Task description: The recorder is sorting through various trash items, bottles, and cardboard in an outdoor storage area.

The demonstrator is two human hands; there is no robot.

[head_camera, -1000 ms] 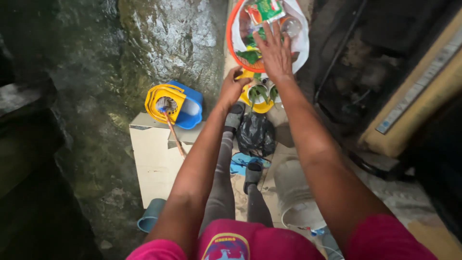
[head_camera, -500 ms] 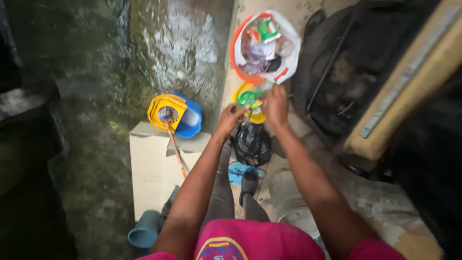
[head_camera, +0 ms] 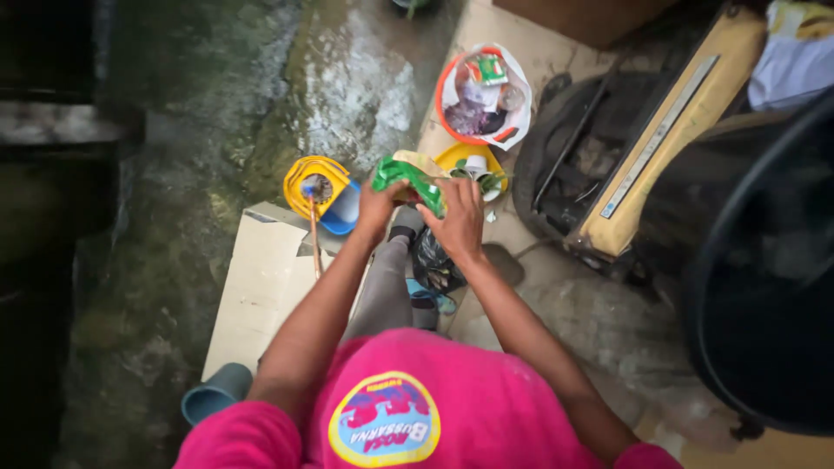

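Note:
Both of my hands hold a crumpled green plastic wrapper point(head_camera: 406, 178) in front of my chest. My left hand point(head_camera: 379, 205) grips its left end and my right hand point(head_camera: 457, 221) grips its right end. Just beyond my hands a yellow bowl point(head_camera: 454, 157) holds a white cup and green scraps. Farther off stands an orange basket lined with a white bag point(head_camera: 519, 122), full of mixed wrappers and rubbish. A black plastic bag point(head_camera: 432, 259) lies under my right hand, near my dark shoe.
A blue and yellow mop bucket point(head_camera: 320, 189) with a wooden-handled mop sits on wet stone. A flat cardboard sheet point(head_camera: 261, 282) lies at left, a teal pipe end point(head_camera: 214, 393) near it. Dark machinery and a yellow frame point(head_camera: 660, 148) fill the right.
My hands came back from the basket and yellow bowl toward my body, carrying the green wrapper. The view has pulled back and risen.

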